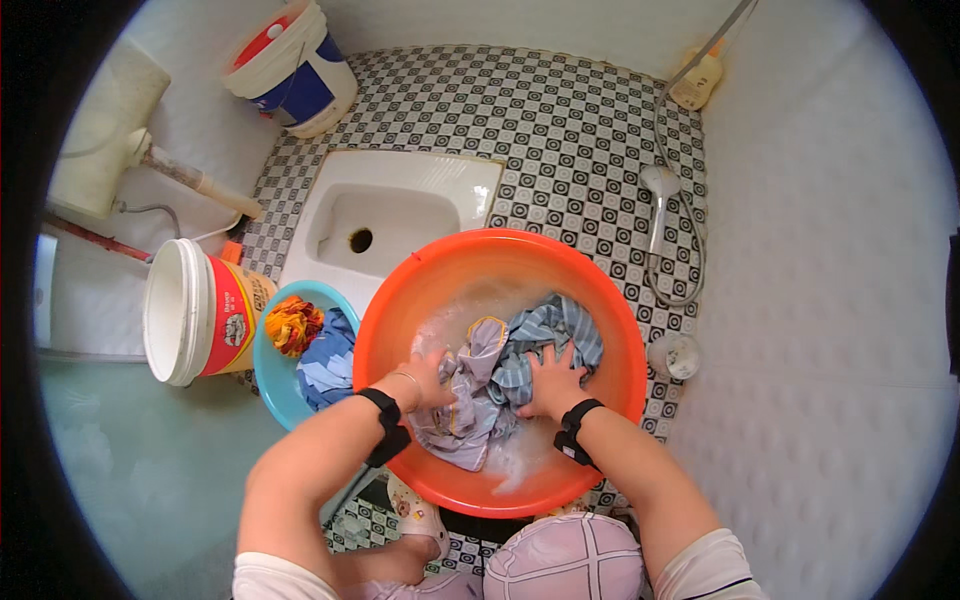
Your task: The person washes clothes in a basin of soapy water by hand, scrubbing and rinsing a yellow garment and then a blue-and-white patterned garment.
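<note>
A large orange basin (625, 330) stands in front of me with sudsy water and wet clothes in it. At its left side my left hand (425, 382) is closed on a pale lilac garment (465, 420) with yellow trim. My right hand (553, 385) presses down on a blue-grey striped garment (570, 330), its fingers spread apart. The two garments lie against each other in the middle of the basin. White foam (515, 465) floats near the basin's front. Cloth partly hides the fingertips of my left hand.
A light-blue basin (268, 375) holding blue and orange clothes stands at the left, beside a red-and-white bucket (215, 310). Behind are a squat toilet (400, 170) and another bucket (310, 85). A shower head (660, 185) with hose, a small tub (675, 357) and a bottle (697, 80) line the right.
</note>
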A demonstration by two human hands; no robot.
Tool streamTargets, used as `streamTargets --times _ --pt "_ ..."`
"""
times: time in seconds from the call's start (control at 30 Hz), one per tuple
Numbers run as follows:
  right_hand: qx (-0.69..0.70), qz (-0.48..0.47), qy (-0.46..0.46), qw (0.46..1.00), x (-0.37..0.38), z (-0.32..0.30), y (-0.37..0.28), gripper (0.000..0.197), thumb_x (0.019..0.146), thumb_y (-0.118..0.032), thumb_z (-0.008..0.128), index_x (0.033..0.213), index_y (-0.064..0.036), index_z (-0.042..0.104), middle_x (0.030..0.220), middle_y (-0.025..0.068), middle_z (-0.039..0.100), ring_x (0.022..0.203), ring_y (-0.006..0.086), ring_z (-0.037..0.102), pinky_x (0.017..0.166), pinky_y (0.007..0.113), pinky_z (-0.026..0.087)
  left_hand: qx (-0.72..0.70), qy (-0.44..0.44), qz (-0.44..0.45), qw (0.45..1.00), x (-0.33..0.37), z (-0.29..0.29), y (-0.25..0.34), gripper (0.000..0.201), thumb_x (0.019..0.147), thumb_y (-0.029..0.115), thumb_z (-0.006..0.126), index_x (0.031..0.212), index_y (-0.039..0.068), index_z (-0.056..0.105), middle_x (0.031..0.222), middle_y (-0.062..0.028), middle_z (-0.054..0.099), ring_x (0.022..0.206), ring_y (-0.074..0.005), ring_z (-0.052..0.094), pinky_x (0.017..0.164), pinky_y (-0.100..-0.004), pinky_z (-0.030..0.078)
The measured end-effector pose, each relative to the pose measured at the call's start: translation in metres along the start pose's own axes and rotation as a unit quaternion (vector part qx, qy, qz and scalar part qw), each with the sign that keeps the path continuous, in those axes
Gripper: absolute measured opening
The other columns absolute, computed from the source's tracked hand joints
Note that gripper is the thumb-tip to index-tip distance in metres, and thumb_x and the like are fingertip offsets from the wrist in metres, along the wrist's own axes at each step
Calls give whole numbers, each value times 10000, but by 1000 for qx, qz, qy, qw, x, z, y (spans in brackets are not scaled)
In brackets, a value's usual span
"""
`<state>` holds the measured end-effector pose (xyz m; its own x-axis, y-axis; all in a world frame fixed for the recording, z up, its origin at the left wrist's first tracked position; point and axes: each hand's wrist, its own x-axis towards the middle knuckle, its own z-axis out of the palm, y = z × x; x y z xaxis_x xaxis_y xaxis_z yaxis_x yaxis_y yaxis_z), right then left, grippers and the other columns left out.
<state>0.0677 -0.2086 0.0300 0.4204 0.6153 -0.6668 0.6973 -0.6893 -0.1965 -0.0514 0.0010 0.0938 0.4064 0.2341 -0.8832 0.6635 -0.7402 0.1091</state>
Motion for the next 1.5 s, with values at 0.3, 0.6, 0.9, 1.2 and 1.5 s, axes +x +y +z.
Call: streamTargets --times 0.3,0.6,0.9,1.2,1.5 --pt "167 -122 89 974 20 48 -23 377 804 -95 569 1180 -109 576 1236 165 433 1090 461 459 900 524 470 -109 204 -81 969 25 140 9 1108 623 316 816 1476 102 141 1375 -299 333 1245 -443 416 1043 -436 363" --pt "743 -8 -150 652 43 -13 -15 453 892 -247 625 1256 4 526 1214 76 587 1045 209 570 922 324 452 -784 176 47 593 27 136 -11 470 735 -7 612 1198 -6 534 918 -70 641 816 -167 616 737 -273 487" --pt "272 -26 381 883 34 -27 12 850 705 -207 764 1361 60 294 1312 301 406 1212 446 427 1022 443 364 -451 486 -108 741 40 141 -16 625 763 135 639 1316 -31 397 1271 -253 454 1187 -384 456 1020 -413 366" --pt "324 -150 168 919 91 25 3 486 676 -101 720 1118 1 546 1054 219 600 998 388 571 887 406 463 -652 256 43 712 88 146 -21 587 770 172 657 1283 -26 453 1225 -188 560 1121 -289 546 958 -354 428" --pt "493 -12 32 869 60 6 -27 558 893 -465 535 1106 47 597 981 170 680 952 265 624 855 380 463 -761 249 129 585 25 112 -14 140 827 82 615 957 32 613 881 -2 630 755 -89 553 677 -229 444"
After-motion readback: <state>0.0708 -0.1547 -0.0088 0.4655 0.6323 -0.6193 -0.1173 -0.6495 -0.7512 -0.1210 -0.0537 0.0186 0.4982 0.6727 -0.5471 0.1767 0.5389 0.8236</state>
